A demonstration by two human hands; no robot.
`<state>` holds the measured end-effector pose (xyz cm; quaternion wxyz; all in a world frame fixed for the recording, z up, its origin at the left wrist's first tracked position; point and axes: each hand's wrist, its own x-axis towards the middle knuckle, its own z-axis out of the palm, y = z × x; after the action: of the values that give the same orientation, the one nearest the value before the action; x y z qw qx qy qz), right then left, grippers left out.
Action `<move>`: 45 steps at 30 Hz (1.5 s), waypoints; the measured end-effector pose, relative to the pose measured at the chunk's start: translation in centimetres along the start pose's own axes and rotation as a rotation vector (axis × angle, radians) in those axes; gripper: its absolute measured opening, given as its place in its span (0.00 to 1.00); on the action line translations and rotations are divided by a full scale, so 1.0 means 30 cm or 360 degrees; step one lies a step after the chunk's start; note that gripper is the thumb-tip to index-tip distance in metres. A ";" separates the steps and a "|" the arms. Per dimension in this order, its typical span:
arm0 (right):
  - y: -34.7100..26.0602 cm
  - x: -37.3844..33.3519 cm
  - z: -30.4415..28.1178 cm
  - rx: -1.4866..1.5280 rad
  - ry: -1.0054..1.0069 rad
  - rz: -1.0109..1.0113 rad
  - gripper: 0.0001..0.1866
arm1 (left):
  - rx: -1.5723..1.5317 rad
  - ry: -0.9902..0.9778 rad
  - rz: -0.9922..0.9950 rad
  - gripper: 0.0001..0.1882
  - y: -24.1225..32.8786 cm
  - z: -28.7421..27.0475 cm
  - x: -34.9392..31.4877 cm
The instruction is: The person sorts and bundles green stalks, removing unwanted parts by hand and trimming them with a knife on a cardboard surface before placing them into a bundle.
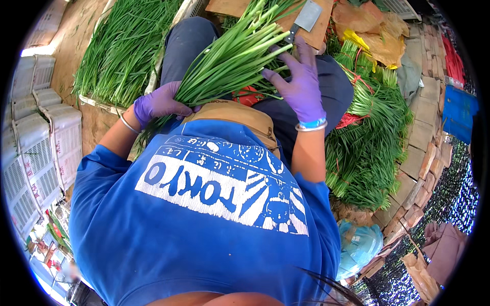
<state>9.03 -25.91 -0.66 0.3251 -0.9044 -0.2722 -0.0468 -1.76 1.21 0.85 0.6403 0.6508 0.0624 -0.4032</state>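
Bunch of green stalks [224, 66] at 12 o'clock, above the lap, pale ends angled toward 1. Left hand [166, 104], at 10, is closed round its leafy end; right hand [300, 84], at 1, has fingers spread wide beside the pale ends, contact uncertain. Looks like gathering and evening the bunch. Next move seems to call for the right hand squaring those ends while the left keeps its grip. Cleaver [308, 17] at 1, beyond the right hand; loose greens [127, 51] toward 10–11; tied bundles [370, 132] near 3.
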 end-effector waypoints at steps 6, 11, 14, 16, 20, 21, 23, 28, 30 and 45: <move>0.063 0.040 0.067 0.0352 -0.0354 0.0023 0.16 | 0.0077 0.0048 -0.0041 0.14 -0.006 -0.007 -0.016; 0.067 0.032 0.169 0.0130 0.0509 0.0120 0.06 | -0.0100 -0.0034 -0.0017 0.12 -0.013 -0.004 -0.004; 0.111 0.035 0.188 0.0036 0.0790 0.0179 0.05 | -0.0152 -0.0051 -0.0004 0.12 -0.028 -0.003 -0.001; 0.160 0.035 0.149 -0.0076 0.0902 0.0307 0.06 | -0.0130 -0.0016 -0.0012 0.12 -0.026 -0.005 -0.012; 0.241 0.012 0.026 0.0087 0.0865 0.0432 0.07 | -0.0278 -0.0057 0.0070 0.12 -0.041 -0.032 -0.041; 0.275 -0.003 0.021 -0.0104 0.0625 0.0299 0.09 | -0.0338 -0.0051 0.0086 0.13 -0.047 -0.040 -0.045; 0.264 -0.024 0.024 0.0042 0.0187 0.0356 0.17 | -0.0313 0.0044 0.0011 0.13 -0.047 -0.047 -0.055; 0.145 0.022 0.028 0.1726 -0.0297 0.0922 0.20 | -0.0303 -0.0008 0.0061 0.15 -0.052 -0.052 -0.064; 0.110 0.062 0.012 0.1898 -0.0292 0.0789 0.19 | -0.0250 -0.0010 0.0054 0.15 -0.046 -0.047 -0.069; -0.038 0.108 0.016 -0.0164 -0.0690 0.0025 0.30 | -0.0104 -0.0032 0.0035 0.10 -0.056 -0.019 -0.046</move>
<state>11.14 -23.40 0.45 0.2127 -0.9109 -0.3259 0.1374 -3.43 2.62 0.27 0.6661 0.6262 0.0619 -0.4004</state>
